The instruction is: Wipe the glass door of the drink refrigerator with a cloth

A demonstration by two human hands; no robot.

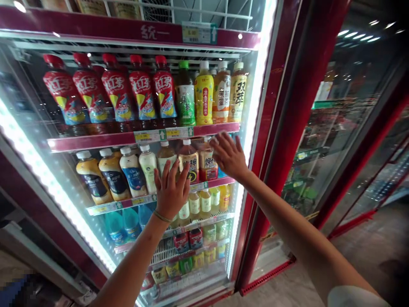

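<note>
Both arms stretch out toward the shelves of a lit drinks fridge. My left hand (171, 194), with a thin band at the wrist, is open, fingers apart, in front of the second shelf. Behind it stand a pale-labelled bottle (166, 155) and an energy drink bottle (189, 160), both partly covered. My right hand (229, 155) is also open, near the right end of that shelf, partly covering another energy drink bottle (209, 166). Neither hand holds anything; whether the fingers touch anything I cannot tell.
The upper shelf carries red-capped tea bottles (140, 91), a green tea bottle (185, 96) and a yellow bottle (203, 98). Milk tea bottles (93, 179) stand at the second shelf's left. Lower shelves hold smaller bottles and red cans (195, 238). A red door frame (287, 140) borders the right.
</note>
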